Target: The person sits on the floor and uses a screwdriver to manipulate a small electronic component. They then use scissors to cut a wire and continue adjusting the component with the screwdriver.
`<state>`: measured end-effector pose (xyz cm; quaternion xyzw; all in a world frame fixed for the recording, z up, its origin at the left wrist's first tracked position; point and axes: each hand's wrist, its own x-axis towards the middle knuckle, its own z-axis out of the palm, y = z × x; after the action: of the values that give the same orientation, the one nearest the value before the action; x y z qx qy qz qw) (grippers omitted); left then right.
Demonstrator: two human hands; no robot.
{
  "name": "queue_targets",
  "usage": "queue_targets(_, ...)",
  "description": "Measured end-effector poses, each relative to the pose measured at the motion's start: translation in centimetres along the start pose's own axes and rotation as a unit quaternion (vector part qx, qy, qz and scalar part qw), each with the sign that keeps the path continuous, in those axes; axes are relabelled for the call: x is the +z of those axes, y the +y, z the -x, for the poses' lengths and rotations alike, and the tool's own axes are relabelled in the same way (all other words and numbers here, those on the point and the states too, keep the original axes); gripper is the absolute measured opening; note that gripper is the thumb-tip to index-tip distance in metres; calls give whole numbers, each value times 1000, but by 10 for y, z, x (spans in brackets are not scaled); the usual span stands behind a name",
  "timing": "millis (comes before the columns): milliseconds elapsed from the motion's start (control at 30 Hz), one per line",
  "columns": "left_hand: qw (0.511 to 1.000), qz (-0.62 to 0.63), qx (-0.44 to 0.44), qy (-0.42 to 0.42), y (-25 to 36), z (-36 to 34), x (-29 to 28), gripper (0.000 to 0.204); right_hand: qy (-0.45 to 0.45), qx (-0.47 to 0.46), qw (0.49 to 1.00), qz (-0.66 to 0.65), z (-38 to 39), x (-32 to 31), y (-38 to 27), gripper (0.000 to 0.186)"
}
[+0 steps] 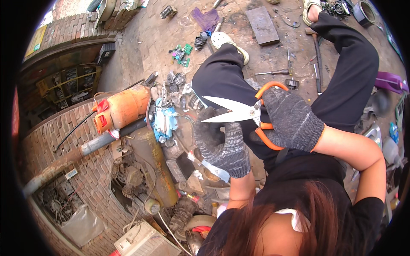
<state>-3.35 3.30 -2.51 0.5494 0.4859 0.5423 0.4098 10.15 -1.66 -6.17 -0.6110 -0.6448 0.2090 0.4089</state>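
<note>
Brick-and-dirt workshop yard [128,59] going on here, cluttered pretty much everywhere, with a brick wall [96,187] bending along the left side thanks to the fisheye. Person's sitting low, black trousers [354,72] spread out in front, pale clogs [222,40] on the feet.

Main thing is a pair of orange-handled scissors [252,113], up in front of the lap with the blades apart and the tips aimed left. Right hand [294,119], in a gray knit glove, is closed around the handles. Left hand [224,147] has a matching glove and sits just below the blades, half open, thumb away from the curled fingers. Can't see anything in it, and the lower blade crosses in front, so can't tell if they're touching.

Ground beyond the legs: a dark metal block [262,25], some green circuit boards [181,53], a crumpled purple cloth [206,19]. Between the legs there's a screwdriver [273,72] and a long-handled hammer [316,51]. Over to the left, an orange gas cylinder [124,109] lies tipped over near a rusty pipe [64,164], with a crumpled light-blue plastic bag [164,121] just beside it.
</note>
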Motion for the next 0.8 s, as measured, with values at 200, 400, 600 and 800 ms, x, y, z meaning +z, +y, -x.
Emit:
queue_targets(200,1000,-21,6,-10,-3,-1,-6,48,-83,64,994,10,1,-2,-6,53)
queue_targets(400,1000,-20,1,-3,1,-1,-2,48,-90,75,993,-5,1,-1,-7,53)
queue_targets(600,1000,-16,-19,7,-3,-1,-6,47,-80,91,992,-32,2,1,-8,52)
queue_targets(800,999,3,17,29,-8,0,1,43,-77,115,990,-40,2,3,-16,53)
